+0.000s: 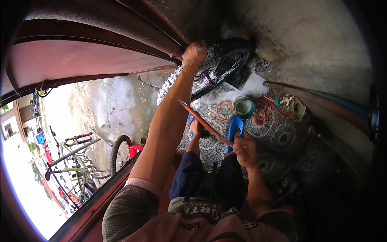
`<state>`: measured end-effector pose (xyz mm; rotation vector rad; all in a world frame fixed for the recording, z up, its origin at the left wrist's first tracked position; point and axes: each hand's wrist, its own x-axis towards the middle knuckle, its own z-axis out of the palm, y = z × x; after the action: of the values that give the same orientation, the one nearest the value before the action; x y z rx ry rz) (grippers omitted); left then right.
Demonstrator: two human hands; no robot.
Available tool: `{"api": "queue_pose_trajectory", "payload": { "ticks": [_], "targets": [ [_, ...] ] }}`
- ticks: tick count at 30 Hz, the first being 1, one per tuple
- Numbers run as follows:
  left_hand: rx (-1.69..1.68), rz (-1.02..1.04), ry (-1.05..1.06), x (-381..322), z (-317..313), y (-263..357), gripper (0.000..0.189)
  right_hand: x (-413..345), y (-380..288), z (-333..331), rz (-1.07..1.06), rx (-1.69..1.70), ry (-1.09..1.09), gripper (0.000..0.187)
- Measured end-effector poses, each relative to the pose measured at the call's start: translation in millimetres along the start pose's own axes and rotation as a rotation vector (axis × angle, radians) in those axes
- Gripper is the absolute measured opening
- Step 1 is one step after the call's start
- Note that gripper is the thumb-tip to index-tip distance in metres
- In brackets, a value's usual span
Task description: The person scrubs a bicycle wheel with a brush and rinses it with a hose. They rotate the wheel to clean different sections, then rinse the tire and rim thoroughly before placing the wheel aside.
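My left hand (195,54) is closed at the upper edge of a bicycle wheel (208,65), where the knobby tyre (169,86) carries white foam. A purple hub (207,78) shows at the wheel's middle. In my right hand (245,148) are a blue scrub brush (237,122) and a long reddish-brown tool (205,123) with a pale, narrow tip. The tool slants up and left from my fingers, apart from the wheel. Just beyond the blue brush stands a green bucket (244,107) holding cloudy liquid.
An orange hose (263,113) coils beside a pump-like device (291,104). White suds (254,86) cover part of the pebble-mosaic floor (211,110) near a drain grate (239,78). Red metal gate panels (99,57) rise at left. Outside are a bicycle frame (75,169) and another wheel (119,154).
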<state>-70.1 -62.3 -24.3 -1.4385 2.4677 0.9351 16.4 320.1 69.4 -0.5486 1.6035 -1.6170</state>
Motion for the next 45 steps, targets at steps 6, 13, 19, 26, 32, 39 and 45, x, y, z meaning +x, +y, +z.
{"api": "queue_pose_trajectory", "payload": {
  "ticks": [6,13,19,26,32,39,45],
  "targets": [
    [0.028,0.018,0.028,2,4,0,0.051,5,-3,2,-0.082,-0.044,0.019,0.059],
    [-0.485,0.273,0.208,-18,2,1,0.067,52,19,29,-0.08,-0.046,0.417,0.047],
    [-0.352,0.172,-0.048,-41,-10,31,0.089,155,48,63,-0.199,-0.37,0.627,0.039],
    [-0.298,0.238,0.102,-13,14,6,0.093,188,43,66,-0.267,-0.457,0.572,0.033],
    [-0.071,0.249,0.119,-18,34,8,0.083,181,-11,29,-0.238,-0.093,0.381,0.051],
    [0.028,0.249,0.153,-5,53,1,0.082,186,-61,61,-0.291,-0.681,0.04,0.039],
    [0.188,0.222,0.026,-14,52,6,0.075,173,-75,75,-0.383,-0.563,-0.086,0.035]
  ]
}}
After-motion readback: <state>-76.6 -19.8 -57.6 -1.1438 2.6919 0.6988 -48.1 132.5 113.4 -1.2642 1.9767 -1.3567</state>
